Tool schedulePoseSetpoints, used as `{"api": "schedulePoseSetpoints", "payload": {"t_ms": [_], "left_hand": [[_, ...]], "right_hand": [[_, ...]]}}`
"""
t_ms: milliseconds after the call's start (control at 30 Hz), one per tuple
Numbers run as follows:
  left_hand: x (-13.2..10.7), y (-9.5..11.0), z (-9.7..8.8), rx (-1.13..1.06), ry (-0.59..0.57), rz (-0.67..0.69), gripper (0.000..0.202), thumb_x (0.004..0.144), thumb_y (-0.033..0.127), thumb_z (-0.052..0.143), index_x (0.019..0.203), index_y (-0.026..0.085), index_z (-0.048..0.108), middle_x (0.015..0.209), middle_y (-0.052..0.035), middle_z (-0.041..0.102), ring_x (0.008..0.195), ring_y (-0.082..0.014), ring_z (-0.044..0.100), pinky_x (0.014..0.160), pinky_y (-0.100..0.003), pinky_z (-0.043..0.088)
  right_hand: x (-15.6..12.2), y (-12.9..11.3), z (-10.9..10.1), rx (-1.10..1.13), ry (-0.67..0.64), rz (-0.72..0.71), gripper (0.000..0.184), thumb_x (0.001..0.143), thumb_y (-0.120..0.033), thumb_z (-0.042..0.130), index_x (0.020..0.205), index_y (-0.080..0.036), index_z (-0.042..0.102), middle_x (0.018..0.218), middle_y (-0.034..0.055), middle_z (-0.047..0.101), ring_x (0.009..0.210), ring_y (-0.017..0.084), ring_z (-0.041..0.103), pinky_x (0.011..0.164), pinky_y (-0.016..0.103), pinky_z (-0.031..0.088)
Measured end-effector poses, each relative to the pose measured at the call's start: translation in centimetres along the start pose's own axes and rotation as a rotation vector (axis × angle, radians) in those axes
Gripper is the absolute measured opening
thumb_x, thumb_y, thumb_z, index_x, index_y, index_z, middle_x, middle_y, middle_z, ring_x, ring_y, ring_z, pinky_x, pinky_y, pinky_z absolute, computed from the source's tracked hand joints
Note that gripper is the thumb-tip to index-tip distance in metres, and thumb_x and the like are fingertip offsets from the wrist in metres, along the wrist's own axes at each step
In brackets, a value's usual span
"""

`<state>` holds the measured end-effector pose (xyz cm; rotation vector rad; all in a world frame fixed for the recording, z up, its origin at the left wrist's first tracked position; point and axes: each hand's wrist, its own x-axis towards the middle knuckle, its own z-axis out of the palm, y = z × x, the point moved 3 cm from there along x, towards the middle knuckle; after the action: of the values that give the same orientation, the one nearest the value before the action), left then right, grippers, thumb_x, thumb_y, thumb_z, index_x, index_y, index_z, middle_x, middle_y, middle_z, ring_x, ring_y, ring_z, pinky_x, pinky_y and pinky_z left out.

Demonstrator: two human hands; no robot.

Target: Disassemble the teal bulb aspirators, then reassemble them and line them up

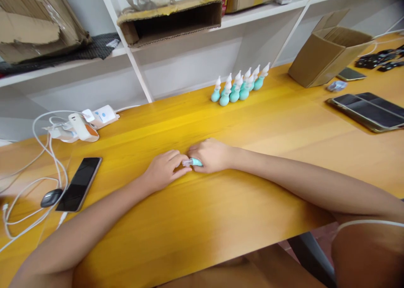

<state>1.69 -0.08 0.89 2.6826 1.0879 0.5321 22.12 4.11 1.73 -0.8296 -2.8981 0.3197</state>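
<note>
A yellow wooden table (151, 237) spread out under both arms. Beyond the hands, near the back, stood a bunch of little squeezers (234, 95) with round blue-green bottoms and white pointy tops, packed close in rows. Behind them was a white shelf (135, 65) with a torn brown box (176, 10) on it.

On the left lay a dark phone (78, 185), with a small black round thing (51, 198) just beside it. White wires (65, 170) looped around there, close to the left arm, and white plugs (105, 115) sat farther back. On the right stood an open brown box (318, 61), leaning in the view. A dark tablet (372, 109) lay in front of it, well apart from the hands.

The left arm came up from the bottom corner and the right arm reached in from the right side. The two hands met near the middle, low over the table, with a small blue-green piece (197, 162) between them. The right hand (213, 155) had its back up and its fingers curled around the blue-green end. The left hand (167, 168) had bent fingers and a straight thumb, right at the see-through end. I could not tell if the left finger and thumb pinched it tight.
</note>
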Motion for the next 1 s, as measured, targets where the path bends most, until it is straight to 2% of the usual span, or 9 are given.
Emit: {"api": "schedulePoseSetpoints", "payload": {"t_ms": [100, 233, 467, 633, 800, 933, 1000], "left_hand": [[0.1, 0.5, 0.1, 0.108, 0.002, 0.039, 0.035, 0.114, 0.053, 0.056, 0.111, 0.022, 0.07, 0.092, -0.0036, 0.066, 0.085, -0.0216, 0.062, 0.078, -0.035, 0.047], [0.3, 0.8, 0.0, 0.144, 0.021, 0.013, 0.035, 0.115, 0.049, 0.053, 0.101, 0.021, 0.07, 0.091, -0.0043, 0.065, 0.084, -0.0215, 0.06, 0.076, -0.035, 0.044], [1.0, 0.2, -0.8, -0.249, -0.066, -0.046, 0.033, 0.114, 0.043, 0.053, 0.094, 0.02, 0.066, 0.087, -0.0015, 0.062, 0.08, -0.0181, 0.057, 0.077, -0.032, 0.044], [1.4, -0.1, -1.2, -0.472, -0.096, -0.145, 0.035, 0.112, 0.047, 0.056, 0.092, 0.021, 0.068, 0.084, -0.0003, 0.063, 0.076, -0.0167, 0.058, 0.075, -0.031, 0.046], [1.4, -0.6, -1.1, -0.574, -0.142, -0.15, 0.042, 0.11, 0.055, 0.055, 0.089, 0.021, 0.069, 0.084, -0.0016, 0.065, 0.078, -0.0181, 0.061, 0.077, -0.033, 0.049], [1.1, -1.9, -1.0, -0.666, -0.006, -0.197, 0.056, 0.114, 0.056, 0.039, 0.077, 0.021, 0.061, 0.079, -0.0048, 0.065, 0.075, -0.0198, 0.059, 0.076, -0.036, 0.05], [1.0, -2.3, -1.0, -0.661, 0.073, -0.23, 0.056, 0.115, 0.055, 0.033, 0.077, 0.021, 0.058, 0.078, -0.0052, 0.063, 0.074, -0.0203, 0.056, 0.077, -0.037, 0.05]], "right_hand": [[0.1, -0.6, 0.0, -0.013, -0.019, 0.01, 0.03, 0.1, -0.046, 0.067, 0.103, -0.018, 0.078, 0.107, 0.0113, 0.082, 0.079, 0.022, 0.07, 0.062, 0.033, 0.023], [0.2, -1.0, 0.0, -0.012, -0.04, 0.02, 0.027, 0.099, -0.042, 0.067, 0.105, -0.018, 0.078, 0.109, 0.0111, 0.082, 0.081, 0.023, 0.071, 0.062, 0.034, 0.023], [0.3, -0.7, 0.3, 0.057, 0.025, -0.003, 0.021, 0.098, -0.036, 0.065, 0.102, -0.018, 0.076, 0.104, 0.0096, 0.08, 0.076, 0.019, 0.066, 0.061, 0.032, 0.024], [0.3, -0.1, 1.0, 0.142, 0.076, -0.042, 0.02, 0.099, -0.037, 0.066, 0.096, -0.019, 0.073, 0.099, 0.0071, 0.077, 0.076, 0.017, 0.062, 0.062, 0.031, 0.026], [0.1, 0.6, 1.7, 0.25, 0.15, -0.16, 0.022, 0.105, -0.04, 0.065, 0.101, -0.019, 0.073, 0.097, 0.0059, 0.075, 0.08, 0.017, 0.063, 0.067, 0.028, 0.036], [0.1, 1.1, 1.9, 0.337, 0.173, -0.325, 0.029, 0.112, -0.045, 0.059, 0.103, -0.02, 0.072, 0.099, 0.0064, 0.071, 0.084, 0.018, 0.063, 0.075, 0.029, 0.045], [0.2, 1.4, 2.0, 0.392, 0.227, -0.339, 0.033, 0.11, -0.051, 0.064, 0.104, -0.019, 0.071, 0.105, 0.0079, 0.067, 0.089, 0.018, 0.063, 0.08, 0.03, 0.048]]}}
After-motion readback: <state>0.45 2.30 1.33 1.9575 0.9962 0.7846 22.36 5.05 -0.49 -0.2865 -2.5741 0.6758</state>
